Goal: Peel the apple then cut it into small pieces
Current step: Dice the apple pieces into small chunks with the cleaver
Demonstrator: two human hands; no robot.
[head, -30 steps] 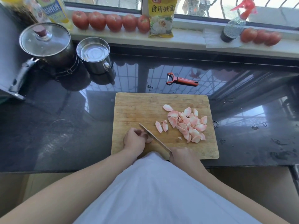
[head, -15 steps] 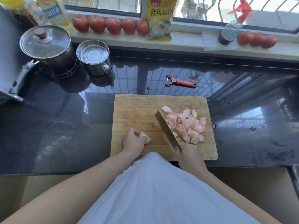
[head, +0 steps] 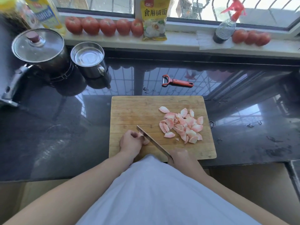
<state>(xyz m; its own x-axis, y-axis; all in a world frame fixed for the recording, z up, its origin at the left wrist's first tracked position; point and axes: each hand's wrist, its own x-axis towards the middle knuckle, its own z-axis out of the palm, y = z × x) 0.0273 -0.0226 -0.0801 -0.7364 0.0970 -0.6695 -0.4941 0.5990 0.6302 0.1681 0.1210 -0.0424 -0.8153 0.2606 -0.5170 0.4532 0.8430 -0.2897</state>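
Note:
A wooden cutting board (head: pixel 138 111) lies on the dark counter in front of me. On its right half sits a pile of several pale pink apple pieces (head: pixel 183 125). My left hand (head: pixel 129 144) holds a remaining apple chunk (head: pixel 145 141) against the board's near-left part, fingers curled over it. My right hand (head: pixel 180 157) grips the handle of a knife (head: pixel 152 142). The blade runs diagonally up-left and sits against the chunk, right beside my left fingers.
A red peeler (head: pixel 177 82) lies on the counter behind the board. A lidded pot (head: pixel 39 49) and a steel mug (head: pixel 88 60) stand at the back left. Tomatoes (head: pixel 103 26), a yellow bag (head: pixel 154 18) and a spray bottle (head: pixel 225 28) line the windowsill.
Half a second ago the knife blade lay by the pile on the right. It has swung back left and now sits on the chunk under my left hand.

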